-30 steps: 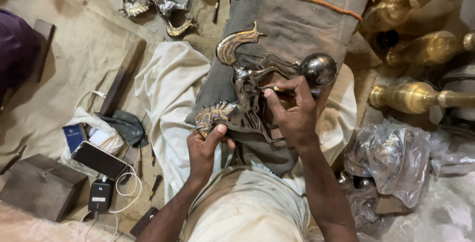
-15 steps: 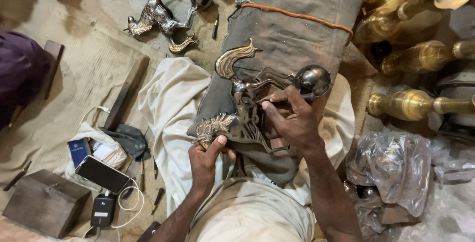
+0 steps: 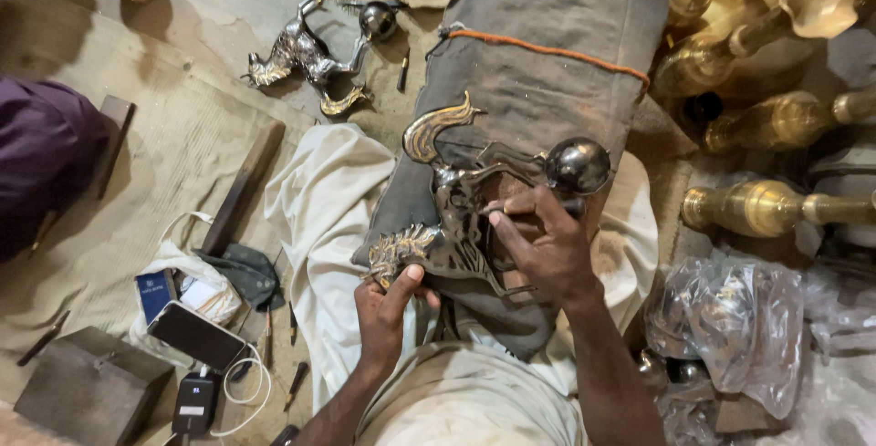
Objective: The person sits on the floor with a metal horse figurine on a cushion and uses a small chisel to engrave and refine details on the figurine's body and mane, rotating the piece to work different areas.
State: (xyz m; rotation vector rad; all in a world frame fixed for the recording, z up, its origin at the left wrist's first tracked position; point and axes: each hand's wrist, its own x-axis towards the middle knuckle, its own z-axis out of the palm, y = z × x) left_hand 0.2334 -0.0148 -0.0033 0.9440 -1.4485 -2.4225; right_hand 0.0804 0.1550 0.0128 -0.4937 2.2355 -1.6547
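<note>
Seen from above, a person sits on the floor with a grey cushion [image 3: 547, 63] across the lap. A dark metal horse figurine [image 3: 461, 218] lies on its side on the cushion, its gold-toned tail pointing away from the person, its maned head toward the left hand, and its raised legs meeting a polished metal ball [image 3: 577, 165].

The left hand [image 3: 388, 314] grips the head end, fingers curled under it and the thumb pressed flat on top. The right hand [image 3: 543, 245] rests over the body near the legs, fingers bent and drawn close together, seemingly pinching a thin tool against the metal; the tool itself is too small to make out.

The figurine looks like solid cast metal: probably heavy, rigid and slick where polished. The thick body and neck seem the safest places to hold it, while the thin legs and curled tail look easier to bend.

A second horse figurine [image 3: 306, 54] lies on the floor beyond, brass vessels [image 3: 757, 209] at the right, and a phone [image 3: 196, 337] at the left.
</note>
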